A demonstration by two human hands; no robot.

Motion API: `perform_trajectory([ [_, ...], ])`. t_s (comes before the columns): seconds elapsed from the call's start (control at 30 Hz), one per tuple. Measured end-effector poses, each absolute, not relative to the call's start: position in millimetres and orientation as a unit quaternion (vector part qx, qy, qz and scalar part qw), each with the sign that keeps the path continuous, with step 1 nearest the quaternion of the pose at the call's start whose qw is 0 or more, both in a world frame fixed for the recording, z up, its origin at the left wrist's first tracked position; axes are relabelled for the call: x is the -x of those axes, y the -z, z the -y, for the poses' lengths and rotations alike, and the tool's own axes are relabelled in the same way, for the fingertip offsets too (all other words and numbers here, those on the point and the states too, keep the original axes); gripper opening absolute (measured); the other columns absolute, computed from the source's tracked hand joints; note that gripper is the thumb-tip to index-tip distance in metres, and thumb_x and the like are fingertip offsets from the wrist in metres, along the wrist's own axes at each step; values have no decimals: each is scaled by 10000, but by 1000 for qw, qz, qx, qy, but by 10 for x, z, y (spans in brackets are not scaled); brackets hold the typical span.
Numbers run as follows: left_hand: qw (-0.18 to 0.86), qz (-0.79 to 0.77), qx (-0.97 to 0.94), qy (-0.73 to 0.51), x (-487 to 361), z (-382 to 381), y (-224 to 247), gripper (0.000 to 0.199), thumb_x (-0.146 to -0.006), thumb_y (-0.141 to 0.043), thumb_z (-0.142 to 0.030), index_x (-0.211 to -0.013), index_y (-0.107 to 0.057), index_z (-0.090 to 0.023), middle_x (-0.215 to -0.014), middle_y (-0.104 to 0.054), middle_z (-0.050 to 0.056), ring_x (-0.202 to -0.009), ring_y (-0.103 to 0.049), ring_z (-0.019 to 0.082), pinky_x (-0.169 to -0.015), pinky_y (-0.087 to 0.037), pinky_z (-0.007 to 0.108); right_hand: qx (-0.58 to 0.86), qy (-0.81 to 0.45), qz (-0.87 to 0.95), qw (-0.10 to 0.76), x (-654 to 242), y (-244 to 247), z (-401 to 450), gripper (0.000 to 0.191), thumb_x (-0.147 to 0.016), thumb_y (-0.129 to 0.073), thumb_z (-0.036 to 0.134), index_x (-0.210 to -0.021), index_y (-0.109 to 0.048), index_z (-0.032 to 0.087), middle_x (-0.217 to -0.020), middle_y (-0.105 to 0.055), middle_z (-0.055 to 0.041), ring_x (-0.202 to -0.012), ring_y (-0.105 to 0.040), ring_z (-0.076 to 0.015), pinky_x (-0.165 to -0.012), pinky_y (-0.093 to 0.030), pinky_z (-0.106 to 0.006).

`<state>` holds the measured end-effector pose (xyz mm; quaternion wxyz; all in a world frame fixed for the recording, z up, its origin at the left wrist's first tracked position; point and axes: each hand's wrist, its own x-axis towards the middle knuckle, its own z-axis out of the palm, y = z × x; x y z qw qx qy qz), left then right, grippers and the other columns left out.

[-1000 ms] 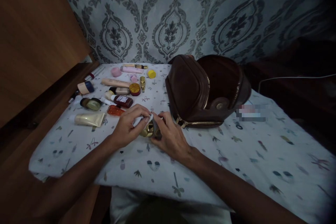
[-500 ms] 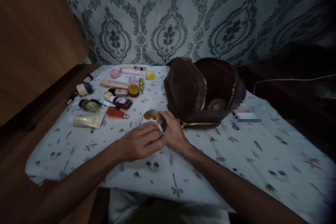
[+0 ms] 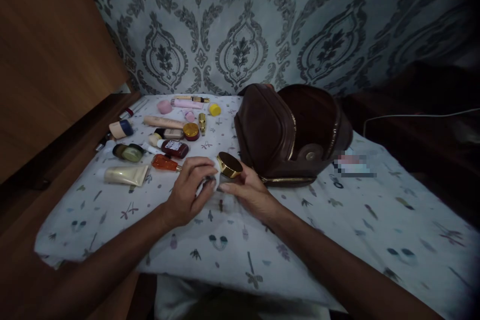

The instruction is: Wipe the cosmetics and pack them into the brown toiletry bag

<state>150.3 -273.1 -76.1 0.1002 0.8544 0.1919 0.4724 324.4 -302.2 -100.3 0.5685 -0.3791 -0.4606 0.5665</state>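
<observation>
My right hand grips a small jar with a dark, gold-rimmed lid, tilted above the patterned cloth. Just to its left, my left hand has its fingers curled round a white wipe or tissue, partly hidden by the fingers. An open brown leather bag stands behind and to the right of the jar. Beyond my left hand lie an orange bottle, a dark red bottle and a cream tube.
Several more cosmetics, among them a yellow-lidded jar and a pink jar, lie at the back left of the cloth. Right of the bag is a blurred-out item. A wooden panel rises at the left.
My left hand has drawn back left from the jar with the white wipe. The jar has turned, its dark lid now facing up toward me.
</observation>
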Motion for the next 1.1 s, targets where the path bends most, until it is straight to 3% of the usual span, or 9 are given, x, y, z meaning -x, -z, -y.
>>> perform_trajectory([
  [0.2, 283, -285, -799, -448, -1527, 2688, 754, 268, -1002, -440, -288, -1245, -514, -205, -1189, -601, 91, -1138, -564, 218, -993, -443, 364, 367, -591, 444, 564, -3244, 1053, 3031, 554, -652, -818, 373, -1147, -599, 257, -1136, -700, -33, -1040, -665, -207, -965, -519, -378],
  [0.4, 485, -349, -675, -433, -1632, 2724, 820, 384, -974, -471, -474, -1241, -546, -208, -1269, -625, 77, -1205, -553, 240, -1067, -404, 378, 370, -577, 453, 571, -3234, 1044, 3019, 677, -623, -856, 365, -1229, -574, 253, -1255, -667, -51, -1191, -606, -237, -1078, -441, -412],
  [0.57, 745, -328, -417, -404, -1746, 2728, 823, 328, -972, -472, -452, -1176, -561, -211, -1089, -705, 59, -992, -681, 224, -871, -562, 358, 383, -592, 450, 548, -3263, 1006, 3044, 888, -597, -882, 336, -1394, -496, 272, -1388, -583, -51, -1289, -530, -244, -1122, -388, -398],
  [0.7, 840, -324, -289, -326, -1723, 2703, 773, 246, -977, -473, -358, -1141, -560, -197, -974, -722, 61, -721, -706, 192, -631, -603, 332, 394, -594, 472, 518, -3293, 1018, 3039, 948, -586, -889, 402, -1427, -469, 279, -1366, -588, -62, -1207, -583, -245, -1048, -460, -395],
  [0.77, 843, -309, -277, -342, -1701, 2696, 771, 217, -938, -549, -336, -1108, -555, -202, -963, -716, 47, -675, -694, 170, -581, -586, 288, 405, -574, 494, 513, -3302, 1028, 3031, 935, -598, -881, 431, -1423, -468, 276, -1355, -587, -71, -1196, -587, -249, -1027, -475, -398],
  [0.87, 791, -299, -334, -417, -1671, 2699, 792, 322, -849, -675, -342, -1117, -534, -234, -994, -684, 16, -771, -688, 165, -610, -550, 231, 440, -481, 540, 532, -3309, 1031, 3031, 885, -629, -866, 448, -1401, -474, 264, -1357, -563, -90, -1243, -543, -265, -1031, -464, -405],
  [0.97, 676, -337, -470, -457, -1626, 2711, 797, 368, -823, -701, -385, -1121, -521, -267, -1054, -625, -2, -878, -639, 169, -688, -512, 232, 479, -384, 570, 546, -3310, 1029, 3047, 827, -652, -847, 486, -1362, -491, 255, -1279, -572, -102, -1160, -568, -265, -912, -521, -386],
  [1.1, 500, -369, -628, -468, -1574, 2719, 773, 275, -839, -660, -374, -1037, -528, -238, -1010, -561, 0, -948, -540, 179, -858, -449, 268, 479, -385, 589, 524, -3291, 1057, 3070, 648, -739, -784, 498, -1274, -520, 247, -1102, -620, -79, -946, -624, -218, -709, -543, -312],
])
